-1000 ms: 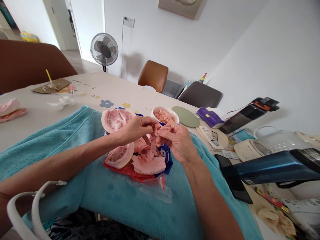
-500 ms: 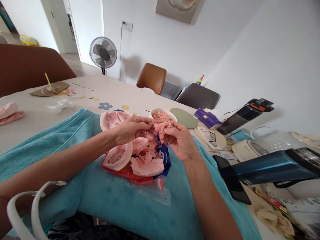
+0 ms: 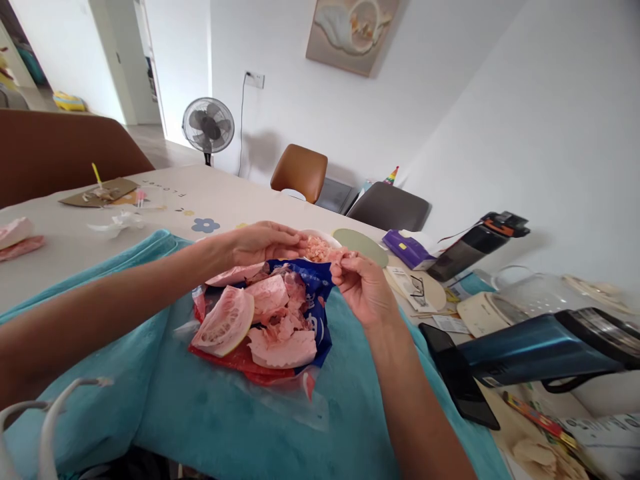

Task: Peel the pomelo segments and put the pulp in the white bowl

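Note:
My left hand (image 3: 263, 242) reaches over the rim of a white bowl (image 3: 327, 239) of pink pomelo flesh, fingers together, pinching at a small pink piece by the bowl. My right hand (image 3: 361, 283) is closed on a piece of pink pomelo flesh (image 3: 341, 256) just in front of the bowl. Below both hands, pomelo peel pieces (image 3: 227, 320) and pink membrane scraps (image 3: 283, 343) lie on a blue and red plastic bag (image 3: 314, 300) spread on a teal towel (image 3: 240, 407).
A black phone (image 3: 457, 383) and a blue bottle (image 3: 540, 347) lie on their sides at the right, beside a purple packet (image 3: 409, 248), a green disc (image 3: 361, 244) and glasses (image 3: 417, 287). Pomelo peel (image 3: 17, 235) sits far left. Chairs (image 3: 299, 170) and a fan (image 3: 208, 127) stand behind the table.
My view tilted up. Both hands moved away from the peel pile toward the bowl and slightly apart; the left hand now hovers over the bowl's rim.

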The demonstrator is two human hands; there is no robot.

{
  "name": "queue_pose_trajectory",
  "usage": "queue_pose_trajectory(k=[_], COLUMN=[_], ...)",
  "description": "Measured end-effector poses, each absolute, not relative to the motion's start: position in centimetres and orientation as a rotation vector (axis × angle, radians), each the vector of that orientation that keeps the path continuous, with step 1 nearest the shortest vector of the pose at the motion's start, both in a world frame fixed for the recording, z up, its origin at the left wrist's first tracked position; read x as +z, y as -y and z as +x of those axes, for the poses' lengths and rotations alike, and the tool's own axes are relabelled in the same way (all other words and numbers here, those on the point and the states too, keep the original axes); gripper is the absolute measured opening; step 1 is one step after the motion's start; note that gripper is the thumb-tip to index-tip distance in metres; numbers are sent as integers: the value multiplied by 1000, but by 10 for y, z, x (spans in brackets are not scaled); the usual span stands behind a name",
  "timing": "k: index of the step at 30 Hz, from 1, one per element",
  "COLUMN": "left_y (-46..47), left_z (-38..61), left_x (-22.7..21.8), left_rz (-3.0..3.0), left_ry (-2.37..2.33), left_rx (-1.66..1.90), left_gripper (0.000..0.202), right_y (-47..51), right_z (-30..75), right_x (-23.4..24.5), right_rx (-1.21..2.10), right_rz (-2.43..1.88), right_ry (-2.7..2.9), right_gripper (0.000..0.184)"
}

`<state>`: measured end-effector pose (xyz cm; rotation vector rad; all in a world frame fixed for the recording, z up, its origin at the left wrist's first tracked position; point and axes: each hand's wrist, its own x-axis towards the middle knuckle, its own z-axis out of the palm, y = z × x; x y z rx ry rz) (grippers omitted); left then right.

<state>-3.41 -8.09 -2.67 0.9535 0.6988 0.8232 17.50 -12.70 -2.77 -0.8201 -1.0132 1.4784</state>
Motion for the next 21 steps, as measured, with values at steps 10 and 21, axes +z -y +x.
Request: queue_pose_trajectory(k=[10, 21], left_y=[11, 27], left_z=[12, -2], left_x=[-27, -26], left_rz=[1348, 1658], left_ry=[-1047, -1103], left_rx=[808, 825], left_gripper=[23, 19], right_y=[124, 133], right_z=[187, 180], right_x=[-21, -15], right_rx=[1441, 1445], right_rz=[-806, -792], right_ry=[1033, 1046], right_gripper=[6, 7])
